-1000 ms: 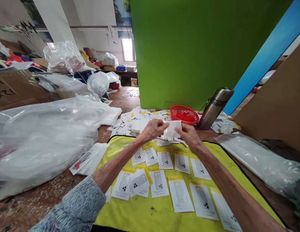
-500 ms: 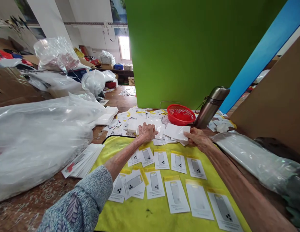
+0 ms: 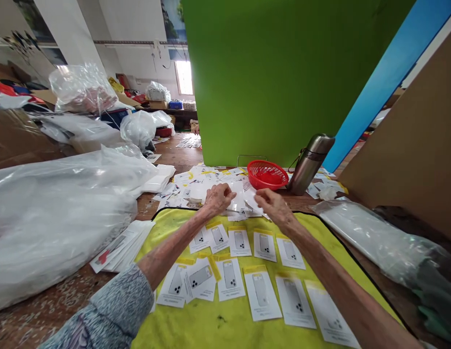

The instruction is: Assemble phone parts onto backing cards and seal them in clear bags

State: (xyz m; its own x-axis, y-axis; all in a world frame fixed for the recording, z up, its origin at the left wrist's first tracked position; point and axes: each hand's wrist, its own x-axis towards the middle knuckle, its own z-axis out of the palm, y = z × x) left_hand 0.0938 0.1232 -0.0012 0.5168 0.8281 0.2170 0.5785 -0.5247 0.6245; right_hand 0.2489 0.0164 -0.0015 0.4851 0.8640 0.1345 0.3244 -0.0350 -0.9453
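Note:
Over the heap of white printed cards (image 3: 199, 186) at the cloth's far edge, my left hand (image 3: 218, 198) is closed with its fingers curled. Any item in its fingertips is too small to make out. My right hand (image 3: 275, 206) faces it with thumb and fingers drawn together in a pinch, beside a white packet (image 3: 250, 198); whether it grips that packet is unclear. Nearer me, several flat cards (image 3: 263, 293) with phone-case pictures and yellow top strips are laid out in two rows on a yellow cloth (image 3: 196, 322).
A red plastic basket (image 3: 267, 175) and a steel thermos (image 3: 310, 165) stand behind my right hand. A green panel (image 3: 290, 82) rises beyond. Large plastic bags (image 3: 61, 208) and a card stack (image 3: 121, 245) lie left; a clear plastic roll (image 3: 370, 237) lies right.
My right hand has moved left, closer to my left hand, and the white packet it held out is no longer plainly visible in it. My left hand has lifted slightly and its fingers curled.

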